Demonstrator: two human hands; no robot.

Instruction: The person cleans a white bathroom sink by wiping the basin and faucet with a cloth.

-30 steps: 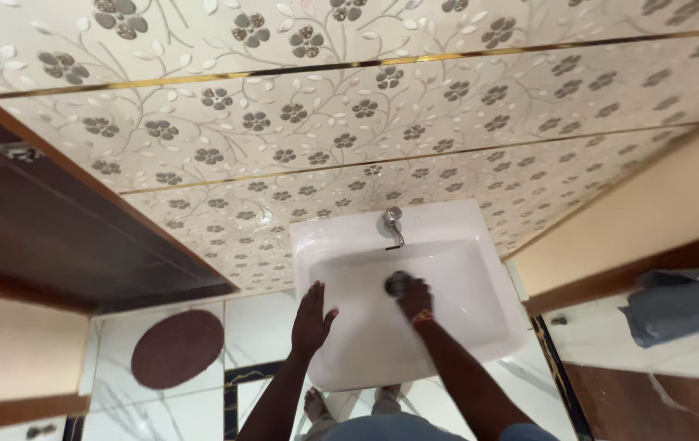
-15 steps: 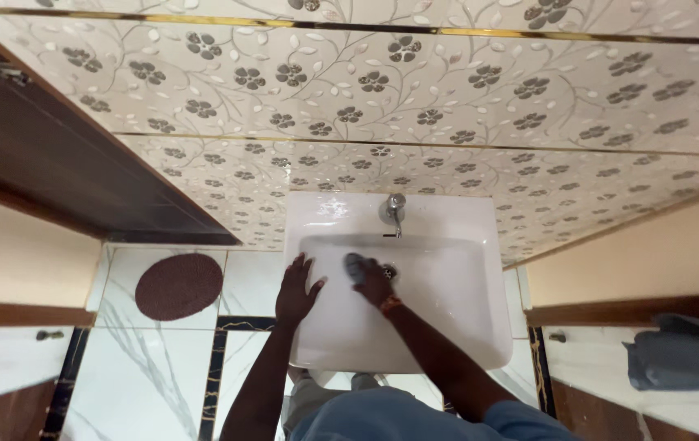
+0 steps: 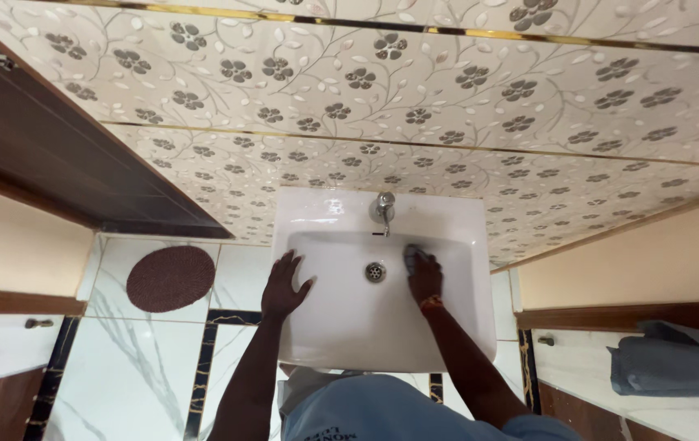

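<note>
- Floral-patterned cream wall tiles with thin gold strips fill the upper half of the frame, above a white rectangular ceramic washbasin mounted at centre.
- At the back rim of the basin stands a small chrome tap; a round metal drain sits in the bowl just below it.
- Right of the drain, the person's right hand is curled down over a small grey scrubbing pad, pressing it against the inner back wall of the bowl, beneath and to the right of the tap.
- Opposite, the left hand lies flat with fingers spread on the basin's left rim, gripping nothing and apparently bracing the body.
- Scrubbing of the bowl's interior appears to be the step in hand, with the pad working the upper right corner.
- Judging by the pad's position, the next stroke would call for steady downward pressure and a sweep across the bowl without snagging the drain or tap.
- At lower left, a round dark-brown mat lies on the white marble-look floor.
- At lower right, a folded grey-blue cloth rests on a pale surface.
</note>
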